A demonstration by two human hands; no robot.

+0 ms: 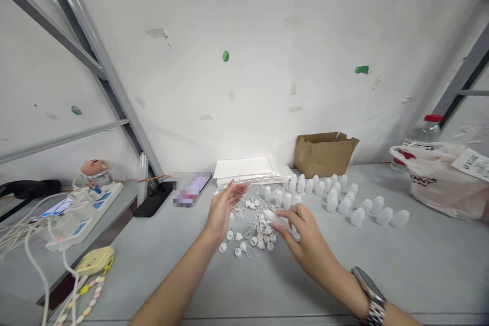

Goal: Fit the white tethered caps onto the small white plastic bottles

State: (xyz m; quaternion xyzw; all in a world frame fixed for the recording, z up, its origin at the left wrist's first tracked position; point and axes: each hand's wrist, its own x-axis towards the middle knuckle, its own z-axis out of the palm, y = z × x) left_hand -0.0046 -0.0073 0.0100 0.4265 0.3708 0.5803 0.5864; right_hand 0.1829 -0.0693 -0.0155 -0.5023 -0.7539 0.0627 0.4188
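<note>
My left hand (223, 209) is raised above the grey table (171, 270), palm turned inward, fingers stretched out and holding nothing. My right hand (303, 237) is curled around a small white plastic bottle (275, 218), pinching it with thumb and fingers. Between and below both hands lies a pile of small white caps and ringed stoppers (250, 237). Behind them stand several upright white bottles in rows (336, 198). A watch (370, 290) is on my right wrist.
A brown cardboard box (324, 153) and a stack of white sheets (246, 169) stand by the wall. At right is a plastic bag (443, 183) with a red-capped water bottle (422, 135). At left are a phone (191, 189), a power strip (82, 211) with cables, and a yellow case (94, 261).
</note>
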